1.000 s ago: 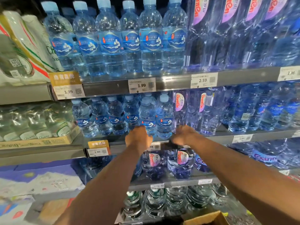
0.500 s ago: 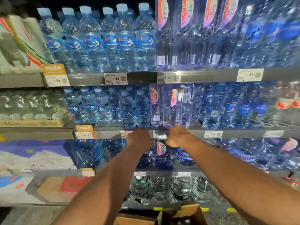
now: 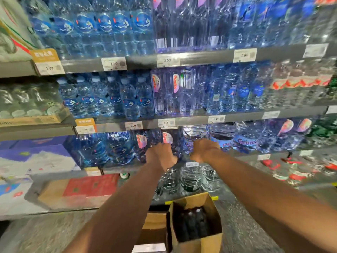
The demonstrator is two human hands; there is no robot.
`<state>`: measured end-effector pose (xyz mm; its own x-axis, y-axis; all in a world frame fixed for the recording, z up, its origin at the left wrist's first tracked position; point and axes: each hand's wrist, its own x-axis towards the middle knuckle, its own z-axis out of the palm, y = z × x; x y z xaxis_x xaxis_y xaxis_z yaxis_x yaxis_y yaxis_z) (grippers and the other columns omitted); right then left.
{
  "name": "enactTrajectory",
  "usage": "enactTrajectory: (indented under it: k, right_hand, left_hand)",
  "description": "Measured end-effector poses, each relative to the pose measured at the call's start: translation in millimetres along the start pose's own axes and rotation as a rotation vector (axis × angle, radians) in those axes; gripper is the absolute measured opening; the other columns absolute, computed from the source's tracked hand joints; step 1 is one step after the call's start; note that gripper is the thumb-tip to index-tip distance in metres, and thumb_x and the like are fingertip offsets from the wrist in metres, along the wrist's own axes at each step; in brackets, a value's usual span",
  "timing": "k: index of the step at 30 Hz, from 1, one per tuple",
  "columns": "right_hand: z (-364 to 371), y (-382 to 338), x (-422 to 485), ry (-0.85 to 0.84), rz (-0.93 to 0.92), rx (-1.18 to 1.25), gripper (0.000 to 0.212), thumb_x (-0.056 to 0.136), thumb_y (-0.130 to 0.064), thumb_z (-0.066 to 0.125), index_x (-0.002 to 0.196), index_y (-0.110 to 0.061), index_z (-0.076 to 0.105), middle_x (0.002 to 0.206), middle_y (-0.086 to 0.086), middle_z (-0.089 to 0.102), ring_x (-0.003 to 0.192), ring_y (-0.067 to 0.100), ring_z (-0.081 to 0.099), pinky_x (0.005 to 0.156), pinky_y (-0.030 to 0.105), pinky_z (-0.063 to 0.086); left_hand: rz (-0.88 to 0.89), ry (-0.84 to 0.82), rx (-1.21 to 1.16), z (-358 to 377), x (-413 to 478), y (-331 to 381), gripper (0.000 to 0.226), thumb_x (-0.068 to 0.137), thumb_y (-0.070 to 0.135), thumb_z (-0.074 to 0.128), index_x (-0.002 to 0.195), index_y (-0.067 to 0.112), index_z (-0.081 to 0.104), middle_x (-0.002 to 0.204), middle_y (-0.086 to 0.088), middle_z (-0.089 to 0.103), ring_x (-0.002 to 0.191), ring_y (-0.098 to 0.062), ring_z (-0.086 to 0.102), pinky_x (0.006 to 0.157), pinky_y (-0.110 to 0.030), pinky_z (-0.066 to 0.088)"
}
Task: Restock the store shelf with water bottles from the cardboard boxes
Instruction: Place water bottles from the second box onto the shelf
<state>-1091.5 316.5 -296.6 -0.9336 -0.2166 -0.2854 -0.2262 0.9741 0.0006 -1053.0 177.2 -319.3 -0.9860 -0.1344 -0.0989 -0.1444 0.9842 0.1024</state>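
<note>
Water bottles fill the grey store shelf (image 3: pixel 237 116) on every level. My left hand (image 3: pixel 161 154) reaches to a pink-labelled bottle (image 3: pixel 166 138) on the third level down, its fingers hidden behind the hand. My right hand (image 3: pixel 204 148) is just to the right, in front of clear bottles (image 3: pixel 193 136), knuckles toward me. Motion blur hides whether either hand grips anything. On the floor below my arms stands an open cardboard box (image 3: pixel 209 241) with dark-capped bottles (image 3: pixel 193 221) inside.
A second cardboard box (image 3: pixel 155 227) sits left of the open one. Large clear jugs (image 3: pixel 191 178) line the bottom shelf. A red and brown carton (image 3: pixel 82 192) and printed cases (image 3: pixel 32 157) lie at lower left. Price tags (image 3: pixel 114 63) line the shelf rails.
Both hands have dropped from the middle shelf's rail to the bottles on the level below. My view has tilted down, bringing the open box on the floor fully into sight.
</note>
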Motion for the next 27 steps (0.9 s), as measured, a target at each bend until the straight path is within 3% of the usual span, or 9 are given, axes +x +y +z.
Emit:
enactTrajectory:
  k: [5, 9, 15, 18, 23, 27]
  right_hand:
    - [33, -5, -27, -0.016, -0.016, -0.020, 0.041, 0.088, -0.030, 0.054, 0.125, -0.012, 0.053, 0.127, 0.009, 0.057, 0.114, 0.029, 0.055, 0.082, 0.035, 0.044]
    - [51, -2, -33, -0.024, -0.035, -0.014, 0.037, 0.087, -0.027, 0.049, 0.121, -0.012, 0.051, 0.099, 0.008, 0.055, 0.106, 0.029, 0.057, 0.076, 0.032, 0.044]
    - [82, 25, -25, -0.065, -0.082, 0.019, 0.030, 0.085, -0.031, 0.051, 0.109, -0.016, 0.062, 0.115, 0.004, 0.062, 0.103, 0.025, 0.060, 0.077, 0.032, 0.044]
    - [98, 42, -13, -0.126, -0.103, 0.007, 0.033, 0.087, -0.032, 0.052, 0.114, -0.014, 0.061, 0.125, 0.006, 0.059, 0.110, 0.026, 0.058, 0.084, 0.033, 0.045]
    - [129, 73, 11, -0.178, -0.158, -0.008, 0.026, 0.087, -0.032, 0.054, 0.104, -0.015, 0.064, 0.108, 0.005, 0.065, 0.099, 0.026, 0.062, 0.069, 0.032, 0.041]
    - [155, 95, 35, -0.178, -0.172, -0.061, 0.029, 0.087, -0.026, 0.051, 0.110, -0.012, 0.062, 0.108, 0.006, 0.065, 0.098, 0.028, 0.063, 0.067, 0.035, 0.043]
  left_hand:
    - [-0.011, -0.074, 0.026, 23, -37, 2, 0.026, 0.090, 0.039, 0.049, 0.094, 0.016, 0.060, 0.097, -0.005, 0.066, 0.089, -0.024, 0.064, 0.072, -0.031, 0.049]
    - [-0.068, -0.092, 0.054, 34, -48, 8, 0.029, 0.091, 0.036, 0.046, 0.111, 0.018, 0.058, 0.105, -0.003, 0.062, 0.097, -0.024, 0.062, 0.075, -0.032, 0.047]
    - [-0.102, -0.134, 0.013, 69, -43, 33, 0.033, 0.088, 0.028, 0.048, 0.116, 0.012, 0.057, 0.113, -0.008, 0.061, 0.096, -0.026, 0.062, 0.068, -0.032, 0.042]
    - [-0.094, -0.204, 0.004, 91, -35, 52, 0.032, 0.087, 0.031, 0.050, 0.114, 0.015, 0.057, 0.113, -0.007, 0.062, 0.103, -0.027, 0.060, 0.072, -0.034, 0.038]
    - [-0.116, -0.273, -0.062, 128, -21, 85, 0.034, 0.089, 0.041, 0.051, 0.105, 0.013, 0.062, 0.102, -0.006, 0.064, 0.096, -0.028, 0.062, 0.068, -0.033, 0.043]
    - [-0.155, -0.303, -0.098, 159, -7, 100, 0.022, 0.085, 0.027, 0.050, 0.101, 0.015, 0.060, 0.094, -0.004, 0.063, 0.089, -0.027, 0.062, 0.066, -0.032, 0.043]
